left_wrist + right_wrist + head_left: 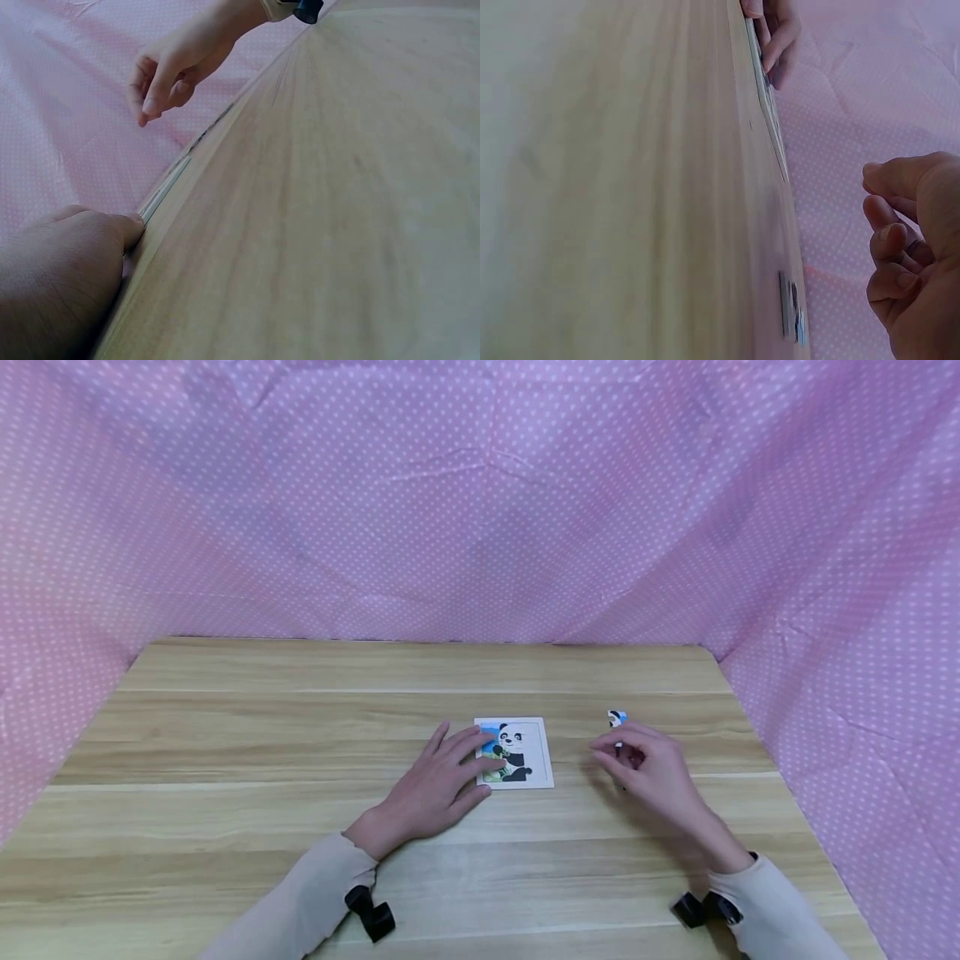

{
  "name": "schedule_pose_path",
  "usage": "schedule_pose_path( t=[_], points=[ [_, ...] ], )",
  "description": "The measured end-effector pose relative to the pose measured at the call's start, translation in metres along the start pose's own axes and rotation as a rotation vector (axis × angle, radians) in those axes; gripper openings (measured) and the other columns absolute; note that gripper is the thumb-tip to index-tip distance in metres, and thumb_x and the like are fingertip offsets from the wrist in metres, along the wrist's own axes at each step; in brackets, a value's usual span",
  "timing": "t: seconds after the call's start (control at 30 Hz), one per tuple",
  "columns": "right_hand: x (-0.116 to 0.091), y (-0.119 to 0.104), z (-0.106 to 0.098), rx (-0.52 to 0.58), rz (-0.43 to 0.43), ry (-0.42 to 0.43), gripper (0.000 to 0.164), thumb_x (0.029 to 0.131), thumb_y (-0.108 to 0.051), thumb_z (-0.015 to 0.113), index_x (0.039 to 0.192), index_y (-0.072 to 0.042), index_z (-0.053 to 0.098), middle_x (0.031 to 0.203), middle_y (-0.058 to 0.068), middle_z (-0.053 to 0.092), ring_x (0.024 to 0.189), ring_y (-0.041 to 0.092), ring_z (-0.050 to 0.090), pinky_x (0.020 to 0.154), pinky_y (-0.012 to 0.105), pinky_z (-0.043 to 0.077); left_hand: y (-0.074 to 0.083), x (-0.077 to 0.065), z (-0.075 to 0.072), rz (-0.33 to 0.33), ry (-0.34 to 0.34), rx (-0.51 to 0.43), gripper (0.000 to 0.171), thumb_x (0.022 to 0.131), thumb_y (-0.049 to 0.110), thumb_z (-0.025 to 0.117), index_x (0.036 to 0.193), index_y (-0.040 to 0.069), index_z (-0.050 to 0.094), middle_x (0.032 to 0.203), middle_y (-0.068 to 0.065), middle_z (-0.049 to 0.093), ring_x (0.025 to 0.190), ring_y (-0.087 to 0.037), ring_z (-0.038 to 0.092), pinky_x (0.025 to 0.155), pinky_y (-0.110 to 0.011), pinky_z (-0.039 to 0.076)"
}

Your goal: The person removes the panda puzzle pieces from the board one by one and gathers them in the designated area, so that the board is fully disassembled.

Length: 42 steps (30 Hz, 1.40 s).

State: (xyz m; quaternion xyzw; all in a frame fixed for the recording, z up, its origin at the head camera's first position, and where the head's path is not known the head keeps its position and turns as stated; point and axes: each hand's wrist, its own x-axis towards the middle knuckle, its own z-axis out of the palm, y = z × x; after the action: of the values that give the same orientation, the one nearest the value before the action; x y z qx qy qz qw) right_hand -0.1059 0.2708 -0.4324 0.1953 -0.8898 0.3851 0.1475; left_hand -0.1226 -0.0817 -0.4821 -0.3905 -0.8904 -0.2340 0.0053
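A square panda puzzle in a white frame lies flat on the table; its right part shows plain white. My left hand rests with spread fingers on the puzzle's left side, covering some of the picture. To the right, my right hand hovers above the table with loosely bent fingers, a small gap between thumb and forefinger, and nothing visible in it. Just beyond it lies a loose puzzle piece, blue, white and black. Low in the right wrist view, flat puzzle pieces lie on the table, apart from that hand.
The wooden table spreads out around both hands. Pink cloth with white dots hangs behind it and along its sides. A black wrist device sits at the left sleeve, another black device at the right one.
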Motion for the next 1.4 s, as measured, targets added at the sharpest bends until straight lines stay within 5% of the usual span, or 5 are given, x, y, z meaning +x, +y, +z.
schedule_pose_path(
  t=[0.33, 0.83, 1.4],
  points=[
    [0.021, -0.008, 0.020, -0.020, -0.001, -0.067, 0.021, 0.087, 0.002, 0.092, 0.102, -0.012, 0.086, 0.087, -0.009, 0.071, 0.066, 0.005, 0.052, 0.057, 0.021, 0.045, 0.000, 0.000, 0.001, -0.009, -0.014, -0.009, 0.043, 0.117, 0.041, 0.054, 0.155, 0.026, 0.066, 0.176, -0.001, 0.044, 0.168, -0.030, 0.030, 0.138, -0.064, 0.005],
    [0.046, -0.018, 0.047, -0.007, 0.115, -0.106, 0.009, 0.093, -0.004, 0.089, 0.100, -0.008, 0.086, 0.089, 0.001, 0.074, 0.068, 0.009, 0.056, 0.059, 0.022, 0.047, 0.000, 0.000, 0.001, -0.020, -0.032, 0.022, 0.054, 0.117, 0.045, 0.052, 0.168, 0.028, 0.052, 0.177, 0.001, 0.043, 0.168, -0.028, 0.029, 0.138, -0.064, 0.006],
    [0.056, -0.009, 0.075, -0.028, 0.207, -0.196, 0.010, 0.096, -0.005, 0.087, 0.105, -0.010, 0.086, 0.091, 0.001, 0.073, 0.074, 0.013, 0.057, 0.063, 0.024, 0.047, 0.000, 0.000, 0.000, -0.009, -0.041, 0.037, 0.053, 0.117, 0.045, 0.051, 0.168, 0.030, 0.051, 0.177, 0.000, 0.043, 0.168, -0.029, 0.029, 0.137, -0.066, 0.007]
  ],
)
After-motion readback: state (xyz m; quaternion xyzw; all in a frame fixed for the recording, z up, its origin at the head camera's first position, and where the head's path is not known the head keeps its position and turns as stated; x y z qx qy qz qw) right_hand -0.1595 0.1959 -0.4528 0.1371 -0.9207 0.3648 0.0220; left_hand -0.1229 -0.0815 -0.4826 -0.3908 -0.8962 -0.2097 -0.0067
